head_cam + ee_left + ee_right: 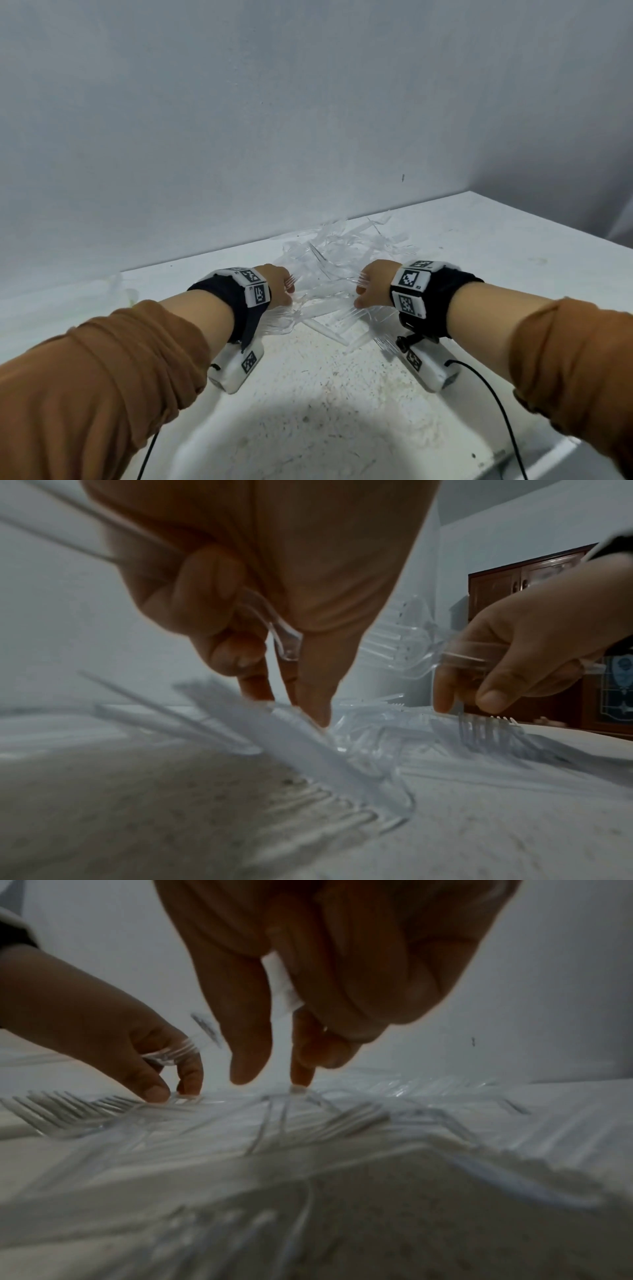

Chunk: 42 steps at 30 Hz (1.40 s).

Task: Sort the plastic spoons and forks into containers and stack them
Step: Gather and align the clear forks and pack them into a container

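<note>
A pile of clear plastic forks and spoons (339,250) lies on the white table (342,394) near the wall. My left hand (286,291) reaches into the pile's left side and grips a small bunch of clear forks (286,642); its thumb and forefinger touch the pile (377,737). On the right side of the pile my right hand (361,296) holds a bunch of forks (459,657) in its curled fingers. In the right wrist view its fingertips (301,1077) touch the cutlery (308,1118). The left hand's fork tines (179,1051) stick out there.
The grey wall (308,120) runs close behind the pile. Faint clear plastic items (120,286) lie at the table's far left. Cables (493,394) trail from the wrist cameras over the speckled near part of the table. A dark wooden cabinet (514,593) stands beyond the table.
</note>
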Tool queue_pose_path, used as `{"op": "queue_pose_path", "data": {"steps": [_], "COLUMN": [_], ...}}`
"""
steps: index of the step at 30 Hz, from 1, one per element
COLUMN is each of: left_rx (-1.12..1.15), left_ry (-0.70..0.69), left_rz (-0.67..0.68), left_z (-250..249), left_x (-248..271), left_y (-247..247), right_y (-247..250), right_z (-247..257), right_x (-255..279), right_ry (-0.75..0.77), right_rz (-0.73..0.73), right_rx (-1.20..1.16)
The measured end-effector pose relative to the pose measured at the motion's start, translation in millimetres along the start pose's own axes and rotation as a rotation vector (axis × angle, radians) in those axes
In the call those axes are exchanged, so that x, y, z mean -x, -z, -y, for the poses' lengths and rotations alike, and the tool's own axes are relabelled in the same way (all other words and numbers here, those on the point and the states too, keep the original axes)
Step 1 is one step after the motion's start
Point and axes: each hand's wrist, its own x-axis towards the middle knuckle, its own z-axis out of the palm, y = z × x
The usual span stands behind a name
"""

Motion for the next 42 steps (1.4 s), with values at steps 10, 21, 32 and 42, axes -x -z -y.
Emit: {"op": "queue_pose_path", "data": {"steps": [10, 21, 32, 42], "left_rx": [0.037, 0.005, 0.01, 0.3], "left_ry": [-0.038, -0.031, 0.223, 0.388], "left_rz": [-0.037, 0.096, 0.02, -0.234], "left_z": [11, -26, -30, -30], "left_x": [1, 5, 18, 51], "left_y": [-2, -10, 13, 19], "right_y": [6, 14, 8, 33], "right_z": [7, -26, -40, -41], "right_x": [-3, -16, -37, -30], "right_ry": [-0.056, 0.137, 0.339, 0.379], "right_rz": [0.017, 0.097, 0.043, 0.01], "right_rx": [0.081, 0.123, 0.071, -0.027]}}
